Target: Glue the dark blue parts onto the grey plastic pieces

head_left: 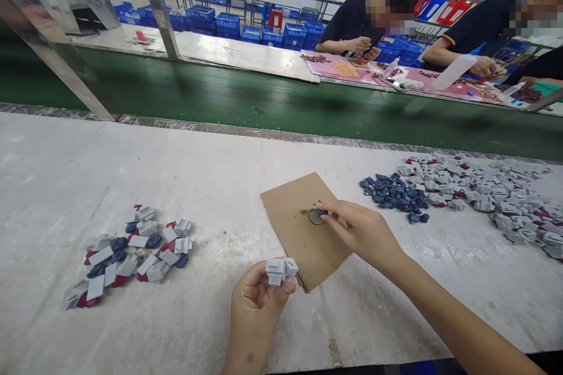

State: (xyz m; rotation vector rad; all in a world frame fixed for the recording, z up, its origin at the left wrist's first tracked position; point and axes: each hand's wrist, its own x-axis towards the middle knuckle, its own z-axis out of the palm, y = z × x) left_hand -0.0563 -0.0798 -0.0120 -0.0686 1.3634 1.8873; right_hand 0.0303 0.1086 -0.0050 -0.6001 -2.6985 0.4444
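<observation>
Between the thumb and fingers of my left hand (259, 299) is a light grey plastic piece (277, 270) with stepped blocks, held above the near edge of a cardboard sheet (312, 258). My right hand (363, 231) pinches a small dark blue plastic piece (322, 211) over the cardboard. Right under that blue piece lies a round bottle cap (315, 217) with a crimped rim and greyish contents. Whether the blue piece touches those contents I cannot tell. Brown smears mark the cardboard near the cap.
Joined grey, blue and dark red pieces (141, 249) lie at left. Loose blue pieces (396, 193) and grey-and-red pieces (484, 187) are heaped at right. Beyond the table (197, 181) runs a green conveyor belt (246, 99) with a metal post (156, 6); two people work across it.
</observation>
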